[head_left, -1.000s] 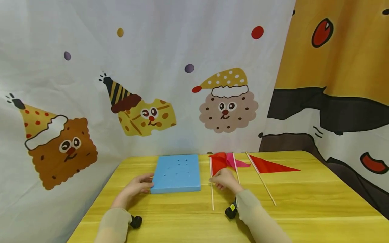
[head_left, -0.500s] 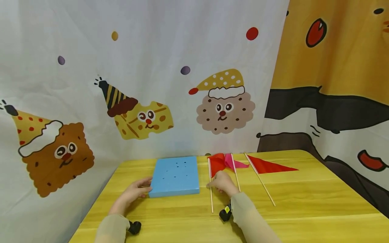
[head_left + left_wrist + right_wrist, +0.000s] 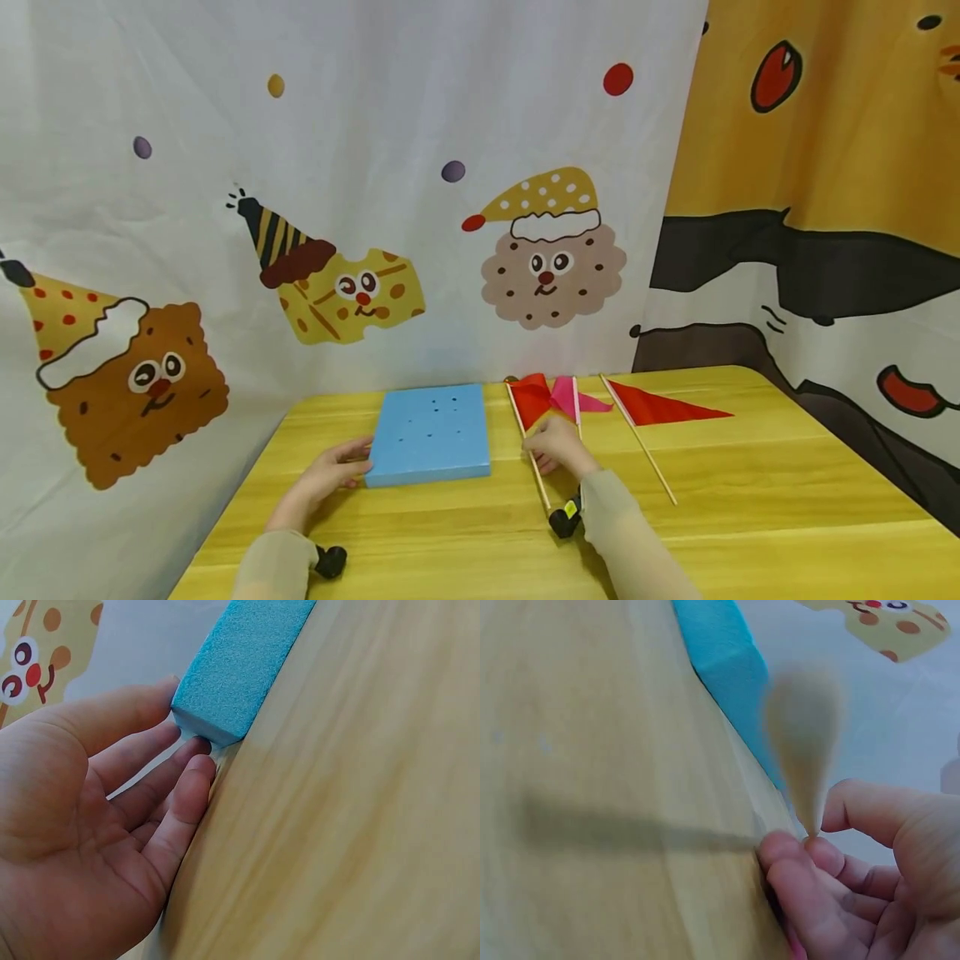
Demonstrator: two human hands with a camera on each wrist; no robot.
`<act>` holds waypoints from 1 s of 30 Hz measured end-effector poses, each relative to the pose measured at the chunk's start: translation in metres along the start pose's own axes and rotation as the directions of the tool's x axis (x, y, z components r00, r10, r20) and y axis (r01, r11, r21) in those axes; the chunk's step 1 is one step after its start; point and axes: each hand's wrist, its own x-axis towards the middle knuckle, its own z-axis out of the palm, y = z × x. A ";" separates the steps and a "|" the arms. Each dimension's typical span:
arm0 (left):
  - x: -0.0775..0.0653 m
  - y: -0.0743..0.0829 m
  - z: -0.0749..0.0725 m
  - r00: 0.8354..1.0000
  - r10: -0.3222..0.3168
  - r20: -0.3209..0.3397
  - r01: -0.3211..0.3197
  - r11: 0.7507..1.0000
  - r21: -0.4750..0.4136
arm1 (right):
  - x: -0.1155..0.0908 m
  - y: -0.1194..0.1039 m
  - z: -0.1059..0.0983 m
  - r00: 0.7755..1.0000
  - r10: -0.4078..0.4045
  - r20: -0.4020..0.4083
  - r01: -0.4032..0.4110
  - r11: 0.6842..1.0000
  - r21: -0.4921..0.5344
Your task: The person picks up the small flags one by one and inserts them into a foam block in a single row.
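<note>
A flat blue foam block [image 3: 427, 433] with several small holes in its top lies left of centre on the table. My left hand [image 3: 330, 471] rests at its left front corner; in the left wrist view, loosely bent fingertips [image 3: 176, 694] touch the foam corner [image 3: 217, 690]. To the right of the block, my right hand [image 3: 558, 448] pinches the thin wooden stick of a red flag [image 3: 531, 402] between thumb and fingers. The stick's end [image 3: 804, 720] points at the right wrist camera, blurred. A pink flag [image 3: 566, 397] lies just behind that hand, its stick partly hidden.
Another red triangular flag [image 3: 663, 404] on a stick lies farther right. The yellow wood-grain table [image 3: 435, 542] ends at the back against a printed cloth [image 3: 360, 125]. Each wrist carries a small black camera [image 3: 330, 561].
My right hand has taken the red flag's stick, and its lower end has swung right toward the wrist, so the stick now slants. My left hand stays at the block's corner.
</note>
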 end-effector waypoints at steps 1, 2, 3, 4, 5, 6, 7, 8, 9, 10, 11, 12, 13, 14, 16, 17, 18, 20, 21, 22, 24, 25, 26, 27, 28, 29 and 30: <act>0.000 0.000 0.000 1.000 0.001 0.000 -0.001 1.000 0.001 | 0.000 0.001 -0.001 1.000 0.002 0.005 -0.002 1.000 0.029; 0.000 -0.001 0.000 1.000 0.000 0.000 0.000 1.000 0.001 | 0.001 0.002 -0.001 1.000 0.005 0.011 -0.006 0.998 0.059; 0.000 -0.001 0.000 1.000 -0.001 0.000 0.001 1.000 -0.003 | 0.001 0.003 -0.002 1.000 0.005 0.023 -0.007 0.996 0.083; 0.000 -0.001 0.000 1.000 -0.002 -0.002 0.002 1.000 -0.005 | 0.001 0.004 -0.002 0.999 0.006 0.040 -0.010 0.994 0.109; 0.000 -0.002 0.000 1.000 -0.004 -0.002 0.004 1.000 -0.005 | 0.002 0.005 -0.003 0.998 0.007 0.062 -0.016 0.990 0.138; 0.000 -0.002 0.000 1.000 -0.004 -0.002 0.004 1.000 -0.005 | 0.002 0.006 -0.003 0.997 0.004 0.083 -0.017 0.987 0.160; 0.000 -0.003 0.000 1.000 -0.005 -0.003 0.005 1.000 -0.006 | 0.002 0.006 -0.004 0.995 0.003 0.101 -0.021 0.983 0.180; 0.000 -0.003 0.000 1.000 -0.004 -0.005 0.004 1.000 -0.006 | 0.003 0.006 -0.004 0.993 0.004 0.119 -0.028 0.980 0.197; 0.000 -0.003 0.000 1.000 -0.005 -0.006 0.004 1.000 -0.008 | 0.003 0.006 -0.005 0.991 0.005 0.136 -0.035 0.976 0.214; 0.001 -0.003 0.000 1.000 -0.004 -0.007 0.004 1.000 -0.009 | 0.003 0.006 -0.005 0.988 0.008 0.152 -0.043 0.972 0.232; 0.001 -0.003 0.001 1.000 -0.003 -0.007 0.003 1.000 -0.009 | 0.004 0.006 -0.006 0.987 0.008 0.163 -0.048 0.969 0.241; 0.001 -0.003 0.001 1.000 -0.002 -0.008 0.002 1.000 -0.009 | 0.004 0.005 -0.006 0.986 0.008 0.169 -0.050 0.968 0.247; 0.001 -0.003 0.001 1.000 -0.001 -0.010 0.001 1.000 -0.011 | 0.005 0.005 -0.006 0.984 0.014 0.176 -0.059 0.965 0.256; 0.001 -0.003 0.001 1.000 -0.001 -0.011 0.001 1.000 -0.012 | 0.005 0.004 -0.007 0.983 0.014 0.181 -0.062 0.964 0.260; 0.001 -0.002 0.001 1.000 -0.003 -0.010 0.003 1.000 -0.011 | 0.005 0.002 -0.007 0.982 0.022 0.186 -0.072 0.960 0.271; 0.000 -0.002 0.002 1.000 -0.002 -0.010 0.002 1.000 -0.011 | 0.005 0.001 -0.007 0.983 0.026 0.183 -0.077 0.959 0.274; 0.000 -0.002 0.002 1.000 -0.004 -0.011 0.004 1.000 -0.011 | 0.005 0.000 -0.008 0.984 0.030 0.176 -0.079 0.958 0.275; 0.000 -0.002 0.002 1.000 -0.006 -0.009 0.006 1.000 -0.009 | 0.004 -0.004 -0.009 0.986 0.029 0.164 -0.074 0.958 0.275; 0.000 -0.002 0.002 1.000 -0.004 -0.008 0.004 1.000 -0.008 | 0.004 -0.006 -0.010 0.987 0.025 0.158 -0.069 0.958 0.278; 0.000 -0.002 0.002 1.000 -0.002 -0.006 0.002 1.000 -0.007 | 0.004 -0.009 -0.011 0.988 0.018 0.153 -0.061 0.958 0.280; 0.000 -0.002 0.002 1.000 -0.004 -0.004 0.004 1.000 -0.006 | 0.002 -0.015 -0.014 0.988 0.008 0.153 -0.053 0.957 0.286; -0.001 -0.002 0.001 1.000 -0.005 -0.004 0.005 1.000 -0.006 | 0.001 -0.018 -0.016 0.988 0.001 0.157 -0.048 0.955 0.293; -0.001 -0.002 0.001 1.000 -0.007 -0.002 0.007 1.000 -0.008 | 0.000 -0.022 -0.018 0.988 -0.003 0.157 -0.046 0.952 0.303; -0.001 -0.002 0.001 1.000 -0.008 -0.002 0.008 1.000 -0.010 | -0.001 -0.025 -0.019 0.988 -0.006 0.151 -0.042 0.949 0.312; -0.001 -0.002 0.000 1.000 -0.009 -0.003 0.009 1.000 -0.012 | -0.001 -0.029 -0.020 0.989 -0.009 0.148 -0.040 0.945 0.324; 0.000 -0.002 0.000 1.000 -0.012 -0.006 0.012 1.000 -0.015 | -0.002 -0.032 -0.022 0.989 -0.014 0.146 -0.035 0.942 0.333; 0.000 -0.002 0.000 1.000 -0.012 -0.009 0.012 1.000 -0.016 | -0.002 -0.036 -0.023 0.989 -0.025 0.143 -0.026 0.939 0.342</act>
